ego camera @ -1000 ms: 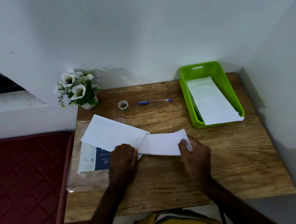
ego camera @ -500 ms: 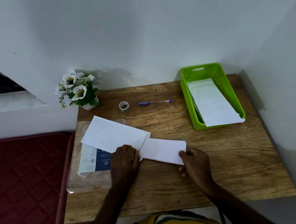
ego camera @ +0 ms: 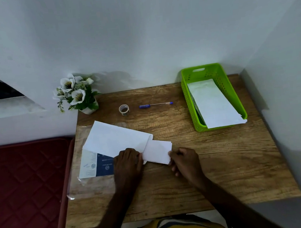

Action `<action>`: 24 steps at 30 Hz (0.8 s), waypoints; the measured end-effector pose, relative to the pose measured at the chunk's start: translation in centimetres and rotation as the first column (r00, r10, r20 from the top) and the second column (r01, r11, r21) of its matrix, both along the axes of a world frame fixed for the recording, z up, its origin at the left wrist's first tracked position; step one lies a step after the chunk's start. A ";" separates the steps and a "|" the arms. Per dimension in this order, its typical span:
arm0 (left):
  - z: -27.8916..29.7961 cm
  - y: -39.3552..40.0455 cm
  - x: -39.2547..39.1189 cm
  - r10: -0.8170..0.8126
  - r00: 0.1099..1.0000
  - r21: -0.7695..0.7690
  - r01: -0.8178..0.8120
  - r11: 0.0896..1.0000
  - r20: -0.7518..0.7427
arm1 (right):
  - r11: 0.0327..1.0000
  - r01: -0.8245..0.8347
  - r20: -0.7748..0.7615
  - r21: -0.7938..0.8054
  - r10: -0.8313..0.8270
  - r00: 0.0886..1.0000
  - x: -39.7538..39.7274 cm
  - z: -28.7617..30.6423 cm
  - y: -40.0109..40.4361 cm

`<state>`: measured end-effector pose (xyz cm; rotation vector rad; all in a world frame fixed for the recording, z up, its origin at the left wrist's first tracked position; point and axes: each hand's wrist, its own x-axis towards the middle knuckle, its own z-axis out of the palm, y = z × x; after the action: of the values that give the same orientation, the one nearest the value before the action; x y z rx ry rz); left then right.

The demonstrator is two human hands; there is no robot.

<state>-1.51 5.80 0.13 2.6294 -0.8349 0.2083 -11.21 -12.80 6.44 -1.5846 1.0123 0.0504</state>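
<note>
At the left, our long white paper envelope (ego camera: 115, 138) lies slanted over a clear plastic sleeve with a blue-and-white card (ego camera: 95, 166) on the wooden worktop (ego camera: 217, 171). That slick sleeve could let the envelope skate away as we push. Our left hand (ego camera: 128, 162) grips the envelope's mouth, fingers curled over its near corner. If it clamps the opening flat, the folded white paper sheet (ego camera: 157, 152), partly tucked in, may jam and crumple. Our right hand (ego camera: 185, 159) pinches the sheet's free end, and a skewed shove could catch an edge or tear the mouth.
</note>
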 end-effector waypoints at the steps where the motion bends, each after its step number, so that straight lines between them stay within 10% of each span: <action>1: 0.0 0.0 0.0 -0.004 1.000 -0.002 0.004 1.000 0.007 | 1.000 -0.007 0.009 0.007 0.007 1.000 0.0 0.0 -0.2; 24: -0.3 -1.4 -1.3 -0.022 0.999 -0.030 0.020 0.999 -0.039 | 0.997 0.034 0.022 -0.065 -0.032 0.999 3.5 -2.7 1.8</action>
<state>-2.85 4.38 -0.17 2.5878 -0.8397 0.1613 -7.73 -11.02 3.73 -1.6241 1.0330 -0.0219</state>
